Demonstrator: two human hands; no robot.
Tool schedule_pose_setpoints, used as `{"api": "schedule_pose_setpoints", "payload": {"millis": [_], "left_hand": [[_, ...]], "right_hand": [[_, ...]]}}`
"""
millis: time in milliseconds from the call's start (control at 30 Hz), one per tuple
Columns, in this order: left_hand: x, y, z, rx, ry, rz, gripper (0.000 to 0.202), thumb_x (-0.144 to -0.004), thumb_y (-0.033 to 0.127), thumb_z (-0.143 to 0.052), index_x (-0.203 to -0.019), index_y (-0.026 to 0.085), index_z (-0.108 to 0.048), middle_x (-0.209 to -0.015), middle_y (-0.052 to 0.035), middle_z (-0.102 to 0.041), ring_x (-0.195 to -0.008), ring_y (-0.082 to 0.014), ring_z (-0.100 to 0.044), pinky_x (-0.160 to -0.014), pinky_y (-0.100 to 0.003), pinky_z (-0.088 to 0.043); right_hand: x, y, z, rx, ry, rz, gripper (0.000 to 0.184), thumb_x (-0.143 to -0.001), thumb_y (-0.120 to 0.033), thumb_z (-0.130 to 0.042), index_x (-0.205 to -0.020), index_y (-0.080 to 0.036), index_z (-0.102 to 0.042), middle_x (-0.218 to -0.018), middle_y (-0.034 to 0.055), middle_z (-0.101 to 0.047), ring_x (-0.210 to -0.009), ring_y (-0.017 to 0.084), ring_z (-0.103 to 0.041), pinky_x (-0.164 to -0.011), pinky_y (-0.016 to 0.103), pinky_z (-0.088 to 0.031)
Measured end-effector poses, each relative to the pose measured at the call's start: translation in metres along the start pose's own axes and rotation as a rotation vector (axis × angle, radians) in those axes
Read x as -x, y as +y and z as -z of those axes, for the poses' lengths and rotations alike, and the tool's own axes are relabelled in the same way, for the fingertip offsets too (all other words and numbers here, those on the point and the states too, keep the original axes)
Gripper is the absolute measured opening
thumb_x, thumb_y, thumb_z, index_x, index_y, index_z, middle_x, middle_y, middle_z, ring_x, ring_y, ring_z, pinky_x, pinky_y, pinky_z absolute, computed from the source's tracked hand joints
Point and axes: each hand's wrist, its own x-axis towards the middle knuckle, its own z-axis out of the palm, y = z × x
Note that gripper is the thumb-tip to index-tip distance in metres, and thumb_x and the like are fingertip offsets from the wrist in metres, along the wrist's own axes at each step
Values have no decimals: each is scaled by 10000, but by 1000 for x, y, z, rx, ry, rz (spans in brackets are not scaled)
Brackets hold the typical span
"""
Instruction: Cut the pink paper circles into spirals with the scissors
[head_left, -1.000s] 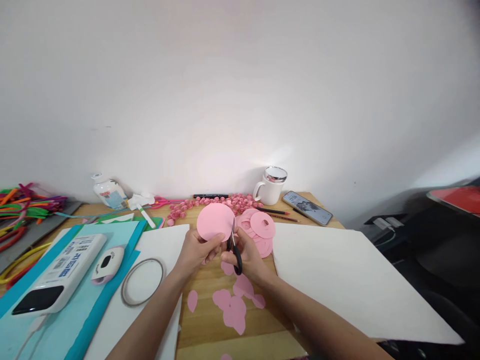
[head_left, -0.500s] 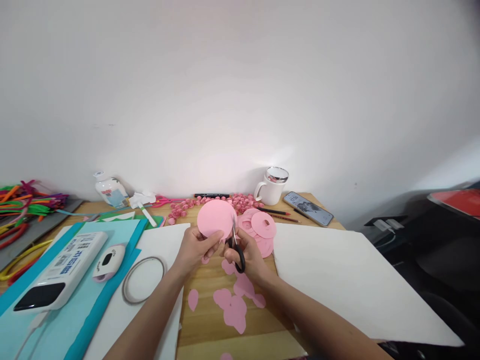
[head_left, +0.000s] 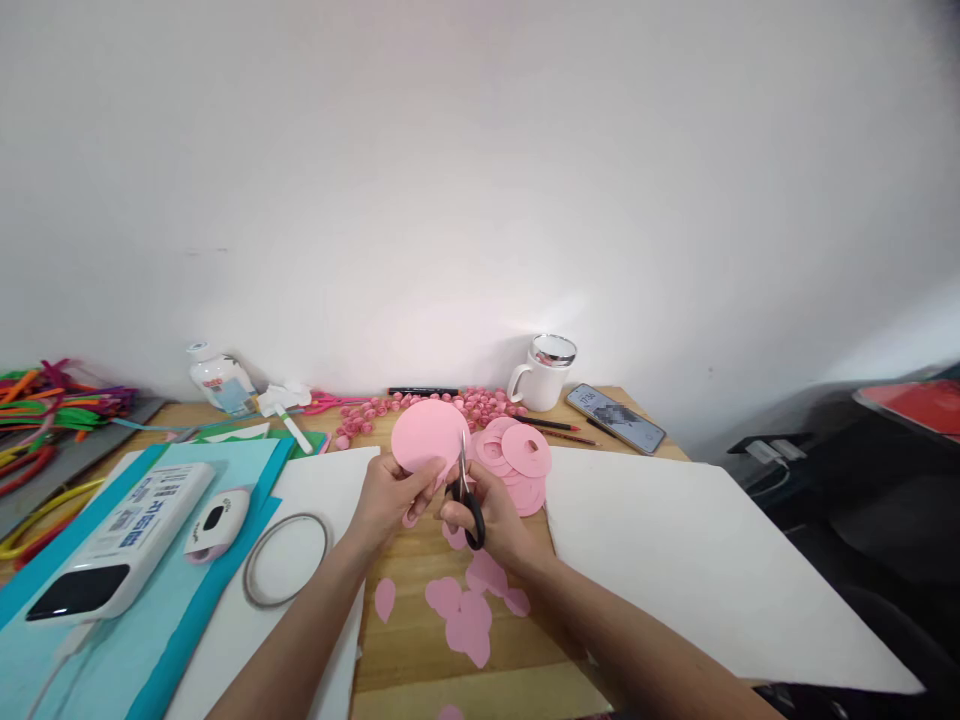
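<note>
Above the desk [head_left: 401, 655], the left hand [head_left: 390, 498] pinches the pink paper disc [head_left: 427, 437] by its lower edge; the right hand's grip [head_left: 493, 512] holds black-handled scissors [head_left: 470, 503], blades pointing wallward along the disc's right rim, apparently touching it

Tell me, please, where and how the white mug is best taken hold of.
I would grip the looped handle, coming from the left and slightly above: the white mug stands upright with its handle jutting left. Small pink pieces lie close by on that side, so a low sweep might disturb them.
</note>
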Motion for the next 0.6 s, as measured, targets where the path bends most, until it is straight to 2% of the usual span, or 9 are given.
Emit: {"api": "schedule_pose_setpoints", "payload": {"millis": [133,267,600], "left_hand": [[-1,-2,4,-55,-49,-6,370,-720,362,-669,-460,146,-518,-327,57,-435,-284,-48,-332,-340,-197,-214],[-1,-1,5,-96,-62,-35,378,-728,357,-663,-452,150,-508,-326,64,-420,-294,-46,-336,-352,-196,-227],[1,5,5,-82,-53,-44,376,-714,332,-668,-439,151,-485,-321,62,-419,-290,-42,-351,-352,-189,-244]], "right_hand": [[-2,-1,2,-43,-28,71,421,-624,-341,-783,-849,-204,-453,-650,-47,-516,-552,94,-443,-479,205,-346],[-3,-3,3,-34,-25,91,422,-621,-354,-786,-834,-202,-455,-651,-41,-493,-583,110,-443,-500,217,-345],[-1,2,3,-8,24,59,325,-649,-303,-740,-816,-197,-482,-588,-61,-491,-503,83,-397,-450,200,-325]]}}
